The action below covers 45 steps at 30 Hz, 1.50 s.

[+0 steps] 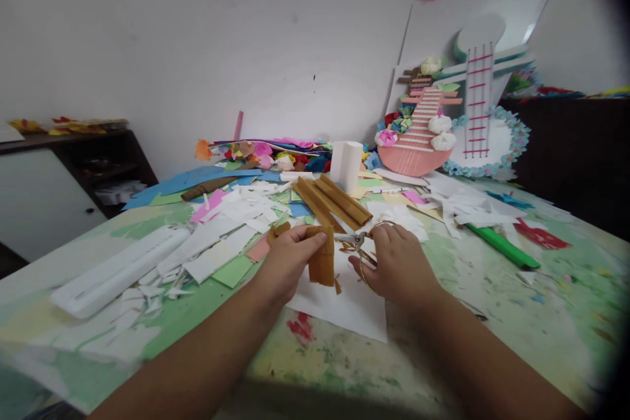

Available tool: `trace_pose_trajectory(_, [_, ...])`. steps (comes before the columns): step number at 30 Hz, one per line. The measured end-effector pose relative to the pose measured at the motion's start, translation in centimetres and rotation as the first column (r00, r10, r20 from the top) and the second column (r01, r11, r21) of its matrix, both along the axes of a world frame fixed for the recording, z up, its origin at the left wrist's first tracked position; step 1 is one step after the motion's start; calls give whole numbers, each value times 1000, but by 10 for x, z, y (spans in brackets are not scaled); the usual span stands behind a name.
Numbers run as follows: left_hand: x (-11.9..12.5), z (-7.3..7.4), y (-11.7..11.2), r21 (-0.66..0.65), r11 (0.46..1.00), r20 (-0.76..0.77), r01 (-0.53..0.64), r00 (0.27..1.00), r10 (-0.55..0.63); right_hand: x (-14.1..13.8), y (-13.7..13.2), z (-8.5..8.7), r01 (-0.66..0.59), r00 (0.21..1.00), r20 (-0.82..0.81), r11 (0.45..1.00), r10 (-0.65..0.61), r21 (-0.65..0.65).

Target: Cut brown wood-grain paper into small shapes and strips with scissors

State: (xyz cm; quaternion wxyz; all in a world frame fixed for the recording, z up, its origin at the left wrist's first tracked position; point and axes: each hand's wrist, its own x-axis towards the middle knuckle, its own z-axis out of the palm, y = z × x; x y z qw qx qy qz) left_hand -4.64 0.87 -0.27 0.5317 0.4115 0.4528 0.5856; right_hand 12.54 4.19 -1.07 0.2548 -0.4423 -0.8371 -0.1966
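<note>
Brown paper piece (321,267), apparently part-cut, judging by scraps (338,285) over the white sheet (361,314) below; longer folded strips (344,202) beyond look uncut. Flat and faintly creased, it hangs above the worktop (344,361), pinched in the left grip (291,254); the right grip (401,261) curls round the scissors' (359,239) handles.

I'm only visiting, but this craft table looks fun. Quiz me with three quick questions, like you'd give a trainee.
1. Which hand holds the scissors?
2. True or false: the left hand holds green paper.
3. Which stands upright near the brown strips?
A. Red sheet
B. White cylinder
C. Green roll

Key:
1. The right hand.
2. False; it holds brown paper.
3. B, the white cylinder.
</note>
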Motion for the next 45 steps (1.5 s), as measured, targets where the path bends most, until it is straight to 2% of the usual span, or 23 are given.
trace_pose_trajectory(10, [-4,-3,-1,32,998,-109,50,993,-46,4,-2,4,-135,989,-64,989,132,-57])
trace_pose_trajectory(17, [-4,0,-4,45,998,-162,40,986,-32,6,2,0,-137,988,-68,990,139,23])
trace_pose_trajectory(21, [-3,2,-6,41,999,-203,34,979,-25,7,2,5,-156,984,-91,987,153,-28])
trace_pose_trajectory(24, [-2,4,-8,4,998,-165,56,985,-54,7,1,11,-144,986,-98,987,137,-65])
trace_pose_trajectory(28, [-1,9,-11,-58,994,-121,97,987,-103,9,-1,16,-140,986,-96,989,135,-40])
trace_pose_trajectory(33, [-1,10,-13,-71,981,-45,183,981,-187,10,-2,16,-136,987,-84,990,134,-21])
trace_pose_trajectory(39, [2,9,-13,-102,982,-41,157,986,-162,5,-9,17,-132,989,-72,991,129,-27])
trace_pose_trajectory(45, [5,12,-13,-147,974,45,175,984,-170,2,-12,16,-139,988,-64,990,139,4])
